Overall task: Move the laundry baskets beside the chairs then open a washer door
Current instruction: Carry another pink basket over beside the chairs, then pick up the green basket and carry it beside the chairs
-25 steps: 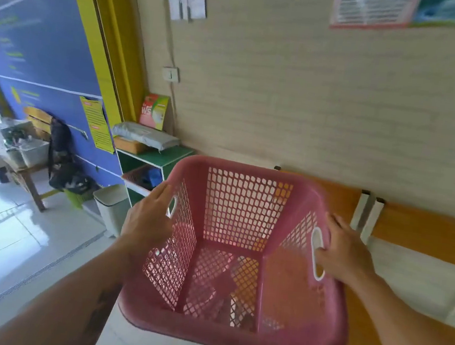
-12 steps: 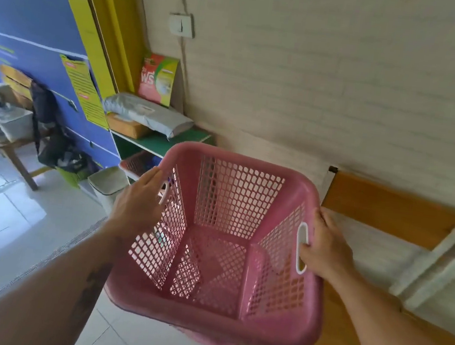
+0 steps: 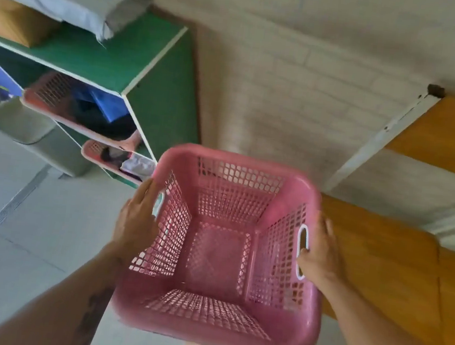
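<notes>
Looking down through the head camera, an empty pink laundry basket [image 3: 222,254] hangs between both hands above the pale tiled floor [image 3: 15,233], apparently not yet set down. The left hand [image 3: 137,218] lies flat against the outside of the left wall, its fingers [image 3: 146,191] reaching up beside the handle slot; whether they hook into the slot cannot be told. The right hand [image 3: 317,253] grips the right rim, the thumb curling in through the white-edged handle slot, so its fingers are clenched on the basket. Just to the right stands a wooden chair [image 3: 386,264] with an orange seat and a white frame, near the brick-patterned wall [image 3: 288,80]. To the left is a green shelf unit [image 3: 161,99] holding other pink baskets [image 3: 59,99] with clothes in them, and a grey bin [image 3: 27,127] beside it.

The step in hand looks like placing this basket beside the chair. To do it well, keep the basket level, lower it straight down into the gap between shelf and chair, let its base meet the floor flat, and loosen both hands only once it rests steadily, clear of the chair's leg.
</notes>
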